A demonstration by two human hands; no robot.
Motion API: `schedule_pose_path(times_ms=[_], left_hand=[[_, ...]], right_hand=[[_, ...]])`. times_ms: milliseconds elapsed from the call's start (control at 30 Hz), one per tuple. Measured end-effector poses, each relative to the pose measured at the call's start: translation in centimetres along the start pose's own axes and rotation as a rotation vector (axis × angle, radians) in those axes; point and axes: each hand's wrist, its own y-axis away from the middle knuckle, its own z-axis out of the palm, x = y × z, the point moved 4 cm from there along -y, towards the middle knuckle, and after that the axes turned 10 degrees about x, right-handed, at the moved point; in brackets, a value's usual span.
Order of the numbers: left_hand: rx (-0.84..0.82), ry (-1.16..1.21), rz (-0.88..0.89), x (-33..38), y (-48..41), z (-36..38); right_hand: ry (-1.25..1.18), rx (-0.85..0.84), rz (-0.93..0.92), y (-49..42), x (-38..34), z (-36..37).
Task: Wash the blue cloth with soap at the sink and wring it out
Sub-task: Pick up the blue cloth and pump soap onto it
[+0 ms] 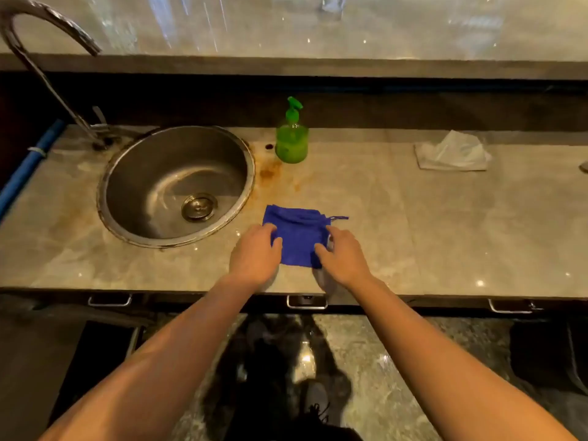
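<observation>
A folded blue cloth lies flat on the marble counter, just right of the round steel sink. My left hand rests on the cloth's left edge, thumb on the fabric. My right hand touches its right edge with the fingers bent over the corner. A thin loop of thread sticks out from the cloth's top right corner. A green soap pump bottle stands upright behind the cloth, near the sink's far right rim. The curved tap rises at the far left; no water runs.
A crumpled clear plastic bag lies at the back right of the counter. Rust stains mark the stone beside the sink. A blue pipe runs along the left edge. Drawer handles sit under the counter's front edge.
</observation>
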Motion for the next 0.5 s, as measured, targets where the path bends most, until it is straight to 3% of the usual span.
schedule_pose_path(times_ms=[133,267,400,500], left_hand=[[0.002,-0.051,-0.142,-2.1,-3.6,1.6],[-0.011,-0.081,-0.122,-2.6,-6.3,2.7],[-0.044,-0.055,-0.059,-2.6,-8.4,2.8],[-0.154,0.207,-0.053,-2.6,-10.1,3.5]], right_hand=[[0.148,0.095,0.19,-3.2,0.7,1.6],[0.22,0.145,0.235,-5.0,0.5,2.6],[0.016,0.207,0.287,-6.4,0.2,3.1],[-0.271,0.246,0.298,-6.9,-0.8,2.7]])
